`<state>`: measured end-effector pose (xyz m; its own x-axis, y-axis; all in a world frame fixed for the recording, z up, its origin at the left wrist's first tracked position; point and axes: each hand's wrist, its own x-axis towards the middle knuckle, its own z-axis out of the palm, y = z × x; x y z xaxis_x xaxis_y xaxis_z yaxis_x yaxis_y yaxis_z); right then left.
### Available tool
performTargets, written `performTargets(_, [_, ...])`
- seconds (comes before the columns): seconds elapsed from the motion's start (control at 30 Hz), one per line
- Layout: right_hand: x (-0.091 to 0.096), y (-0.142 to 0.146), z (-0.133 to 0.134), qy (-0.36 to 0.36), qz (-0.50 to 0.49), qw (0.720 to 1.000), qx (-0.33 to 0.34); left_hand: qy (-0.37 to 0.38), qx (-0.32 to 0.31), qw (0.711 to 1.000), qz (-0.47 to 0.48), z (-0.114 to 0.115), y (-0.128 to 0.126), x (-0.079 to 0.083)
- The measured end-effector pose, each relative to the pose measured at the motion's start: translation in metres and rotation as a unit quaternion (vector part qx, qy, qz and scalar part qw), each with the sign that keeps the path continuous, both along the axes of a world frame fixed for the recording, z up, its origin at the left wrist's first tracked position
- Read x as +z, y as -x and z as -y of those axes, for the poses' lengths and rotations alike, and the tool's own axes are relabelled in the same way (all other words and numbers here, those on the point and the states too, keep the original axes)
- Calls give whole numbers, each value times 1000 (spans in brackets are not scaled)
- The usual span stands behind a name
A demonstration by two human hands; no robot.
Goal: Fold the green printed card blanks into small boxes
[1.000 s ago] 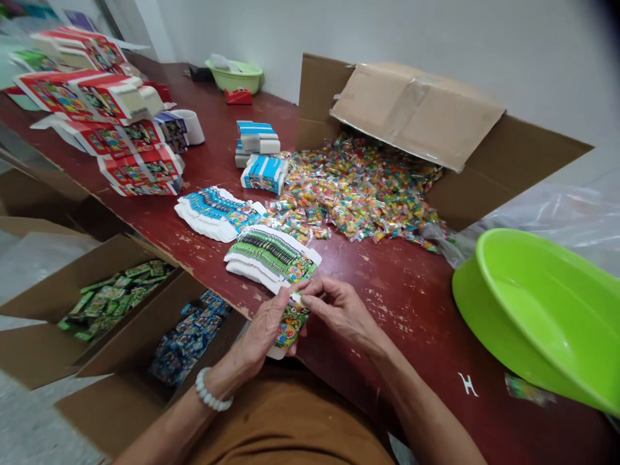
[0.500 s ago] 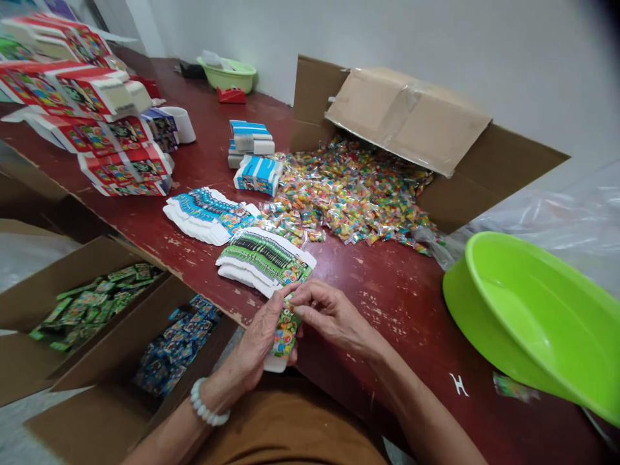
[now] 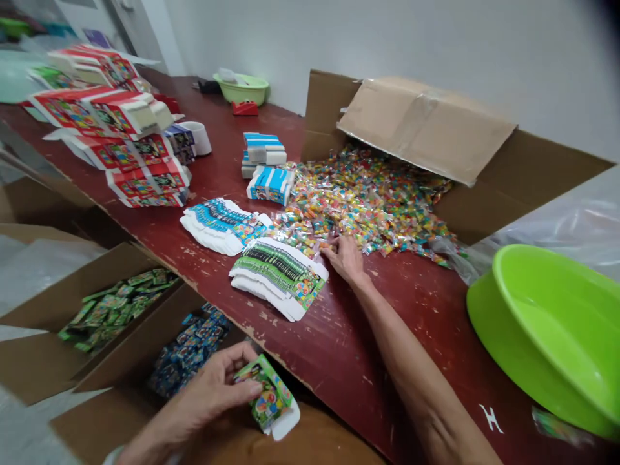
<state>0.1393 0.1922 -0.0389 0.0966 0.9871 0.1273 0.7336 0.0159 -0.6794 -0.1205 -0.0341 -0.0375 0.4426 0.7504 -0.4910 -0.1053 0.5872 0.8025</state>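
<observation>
My left hand (image 3: 220,384) grips a small green printed carton (image 3: 268,397) between thumb and fingers, low in front of the table edge. A white flap stands open at the carton's lower end. At the near edge of a heap of clear-wrapped colourful candy packets (image 3: 368,200), my right hand (image 3: 346,258) has its fingers closed down on a packet, mostly hidden by the fingertips. Just left of that hand lies a fanned row of flat green cartons (image 3: 276,274). Behind it is a similar row of flat blue cartons (image 3: 223,223).
A large cardboard box (image 3: 431,129) lies open behind the heap. On the right stands a bright green basin (image 3: 537,336). Bundled blue cartons (image 3: 271,184) and stacked red cartons (image 3: 150,168) sit further left. Below the table edge, open boxes hold green packs (image 3: 123,303) and blue packs (image 3: 191,349).
My right hand has left the carton and reached forward to the candy heap. My left hand has moved down and left with the carton, its flap end now pointing to the lower right.
</observation>
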Motion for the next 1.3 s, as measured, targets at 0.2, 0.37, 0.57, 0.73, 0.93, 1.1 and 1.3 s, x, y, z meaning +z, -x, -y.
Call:
performTargets(0.2, [11,-17,35,43,-95,994,43,-40,-229,959,-164,-10,33,13])
performTargets(0.37, [49,-2,104,96,-236,934,250,-25,-66,997,15,-19,5,24])
performTargets(0.57, [54,41,152,44,-180,909,374,-85,-7,996,12,-23,-31,31])
performTargets(0.73, [59,41,148,130,-199,893,382,-101,23,995,15,-22,-36,32])
performTargets(0.93, [63,46,146,133,-357,903,199,-56,106,984,131,-24,-39,27])
performTargets(1.1, [58,53,151,223,-435,846,212,-92,140,976,136,-25,-47,29])
performTargets(1.3, [45,50,162,120,-356,897,233,-74,189,971,130,-23,-63,34])
